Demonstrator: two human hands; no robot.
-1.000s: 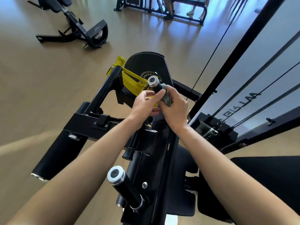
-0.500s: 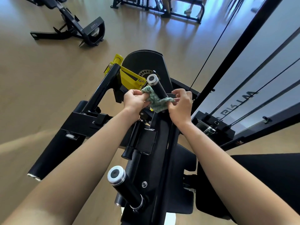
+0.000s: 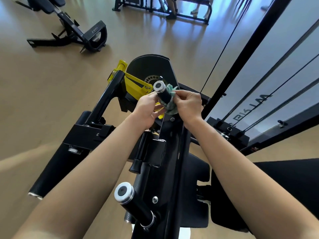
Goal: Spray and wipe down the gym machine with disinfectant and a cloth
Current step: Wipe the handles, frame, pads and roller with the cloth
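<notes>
A black gym machine (image 3: 172, 152) with yellow parts fills the middle of the view. Its upper handle (image 3: 163, 93), black with a silver end cap, sticks up toward me. A green cloth (image 3: 170, 104) is wrapped around the handle's right and under side. My right hand (image 3: 188, 107) grips the cloth against the handle. My left hand (image 3: 146, 110) pinches the cloth's other end just left of the handle. No spray bottle is in view.
A second capped handle (image 3: 126, 195) juts out lower down, between my forearms. A black roller pad (image 3: 57, 166) lies at the left, a seat pad (image 3: 284, 187) at the right. Cables and a black upright (image 3: 241, 62) run along the right. Another bench (image 3: 77, 31) stands far left; someone's legs (image 3: 170, 7) appear at the top.
The cloth, stretched open between both hands half a second ago, is now bunched around the upper handle, and both hands have closed in on it.
</notes>
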